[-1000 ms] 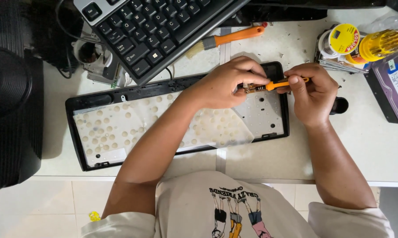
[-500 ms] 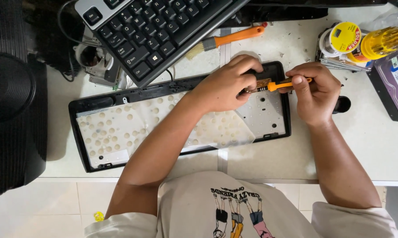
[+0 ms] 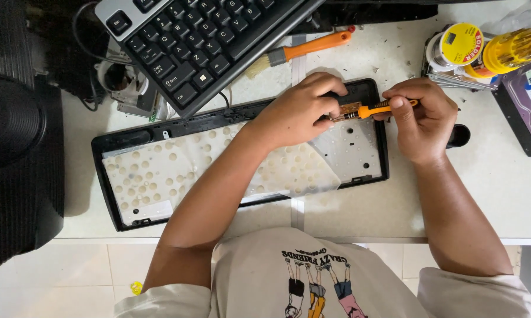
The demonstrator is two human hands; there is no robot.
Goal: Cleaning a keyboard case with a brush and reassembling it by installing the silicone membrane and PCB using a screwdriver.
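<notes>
Working at the far right corner of the opened black plastic keyboard base (image 3: 109, 171), you have the job well under way: the key-bearing top half, a black and silver keyboard (image 3: 206, 41), already lies apart on the white bench (image 3: 359, 218), tilted across the far side, and the translucent dotted membrane sheet (image 3: 218, 171) is exposed across the tray. What remains, as far as can be judged, is the small brown circuit board (image 3: 349, 109) in that corner, which still sits in the base.

Your left hand (image 3: 300, 109) is curled down over the corner, fingers pressing beside the board. Your right hand (image 3: 421, 121) is closed around the small orange-handled screwdriver (image 3: 380, 109), thumb and forefinger pinching the handle.

The screwdriver lies nearly level, its long axis running left to right, with the tip pointing left into the circuit board and the handle end towards the right. Whether the tip sits in a screw head cannot be told. The keyboard base has its long axis running left to right too, its right end slightly farther away.

An orange-handled brush (image 3: 303, 50) rests on the bench just beyond your left hand.
</notes>
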